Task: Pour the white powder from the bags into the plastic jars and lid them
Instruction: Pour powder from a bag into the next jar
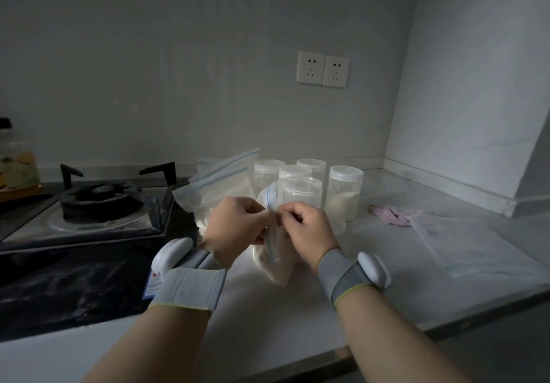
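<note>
Nearest the person, each wrist wore a grey strap with a white device. Just beyond them the left hand [235, 225] and the right hand [309, 229] met over a clear zip bag [275, 266]. The fingers and thumb of each hand were curled, pinching the bag's top edge from either side. The bag's blue zip strip ran lengthwise away from the person, and its lower end, heavy with white powder [278, 277], sagged on the pale counter [297, 323].

Directly behind the bag stood five clear plastic jars [294, 173], all upright. The closest, the open jar [302, 193], had no lid. The lidded jar [345, 192], behind and right of the bag, was partly filled with powder.

Behind and left of the bag lay a pile of spare zip bags [214, 186]. At least two blue strips showed, but the exact count could not be told. Further left sat one gas stove [98, 201]. To the right of the bag lay one pink cloth [395, 215] and one flat plastic sheet [470, 248]. On the wall far behind the bag were two sockets [323, 69].
</note>
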{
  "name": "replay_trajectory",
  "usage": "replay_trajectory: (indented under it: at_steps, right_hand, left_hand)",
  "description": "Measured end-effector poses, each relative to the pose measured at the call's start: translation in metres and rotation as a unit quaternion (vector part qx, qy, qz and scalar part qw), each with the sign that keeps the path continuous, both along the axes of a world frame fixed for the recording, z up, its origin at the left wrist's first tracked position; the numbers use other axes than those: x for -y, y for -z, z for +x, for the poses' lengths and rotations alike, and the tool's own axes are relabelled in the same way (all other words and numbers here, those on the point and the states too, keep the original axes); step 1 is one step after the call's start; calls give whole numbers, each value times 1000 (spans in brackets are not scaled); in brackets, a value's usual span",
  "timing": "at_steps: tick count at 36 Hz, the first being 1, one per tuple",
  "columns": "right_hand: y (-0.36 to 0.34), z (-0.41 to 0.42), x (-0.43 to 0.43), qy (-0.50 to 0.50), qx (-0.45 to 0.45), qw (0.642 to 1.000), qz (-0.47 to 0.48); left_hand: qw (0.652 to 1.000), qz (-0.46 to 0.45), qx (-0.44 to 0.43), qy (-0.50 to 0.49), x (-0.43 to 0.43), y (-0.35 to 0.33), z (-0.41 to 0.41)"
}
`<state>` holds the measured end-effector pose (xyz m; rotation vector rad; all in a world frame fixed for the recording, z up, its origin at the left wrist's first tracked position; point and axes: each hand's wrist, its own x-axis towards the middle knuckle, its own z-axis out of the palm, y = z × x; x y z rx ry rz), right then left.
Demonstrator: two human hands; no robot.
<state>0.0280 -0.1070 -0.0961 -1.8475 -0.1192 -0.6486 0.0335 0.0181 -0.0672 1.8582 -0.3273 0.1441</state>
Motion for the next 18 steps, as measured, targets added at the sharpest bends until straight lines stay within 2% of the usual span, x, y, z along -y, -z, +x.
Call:
replay_trajectory:
  at_steps: [9,18]
  right_hand:
    - [0,-2,0,3,1,1000,8]
    - [1,0,1,0,0,1000,7]
  left_hand:
    - [998,51,29,3,-2,4,3]
    - [1000,22,8,14,0,2,1]
